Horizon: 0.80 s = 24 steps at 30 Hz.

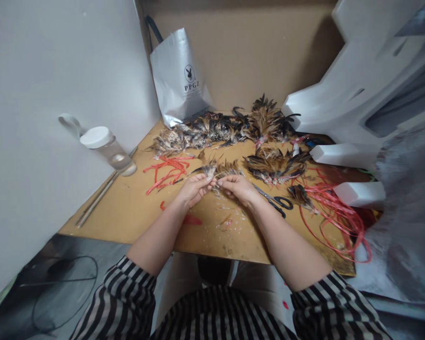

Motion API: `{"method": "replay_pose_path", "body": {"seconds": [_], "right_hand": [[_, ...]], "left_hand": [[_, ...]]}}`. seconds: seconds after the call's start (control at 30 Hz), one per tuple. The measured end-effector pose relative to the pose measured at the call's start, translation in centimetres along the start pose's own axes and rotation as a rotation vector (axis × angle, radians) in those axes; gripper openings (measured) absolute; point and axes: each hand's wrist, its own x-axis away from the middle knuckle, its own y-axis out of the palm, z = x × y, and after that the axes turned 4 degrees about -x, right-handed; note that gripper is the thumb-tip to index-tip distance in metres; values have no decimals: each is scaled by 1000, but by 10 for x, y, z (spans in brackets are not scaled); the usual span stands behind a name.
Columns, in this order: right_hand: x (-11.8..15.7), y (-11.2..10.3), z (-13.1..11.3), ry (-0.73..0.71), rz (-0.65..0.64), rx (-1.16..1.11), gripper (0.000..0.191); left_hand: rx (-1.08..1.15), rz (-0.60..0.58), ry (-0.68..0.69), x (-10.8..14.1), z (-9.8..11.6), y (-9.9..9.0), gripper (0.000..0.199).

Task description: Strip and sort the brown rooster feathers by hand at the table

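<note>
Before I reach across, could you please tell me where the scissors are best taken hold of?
Probably by the black handle loops, from above and the right: the scissors lie flat, loops to the right, blades pointing away and left, beside the right hand.

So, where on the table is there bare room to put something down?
On the left, between the sticks, the red strips and the front edge. Feathers crowd the back; scissors and a ribbon tangle crowd the right.
</note>
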Motion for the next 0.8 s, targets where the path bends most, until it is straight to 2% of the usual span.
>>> {"method": "replay_pose_path", "body": {"seconds": [0.1, 0.33, 0.57, 0.8], "right_hand": [[0, 1, 1, 27, -73, -33, 26], [-4, -1, 6, 13, -45, -54, 24], [-5, -4, 5, -43, 51, -120, 28], [-8, 5, 9, -102, 137, -188, 25]], "left_hand": [[-28, -22, 11, 0, -1, 0, 7], [-56, 4, -8, 0, -1, 0, 8], [-56, 53, -97, 1, 0, 1, 5], [-55, 22, -113, 1, -5, 2, 8]]}}
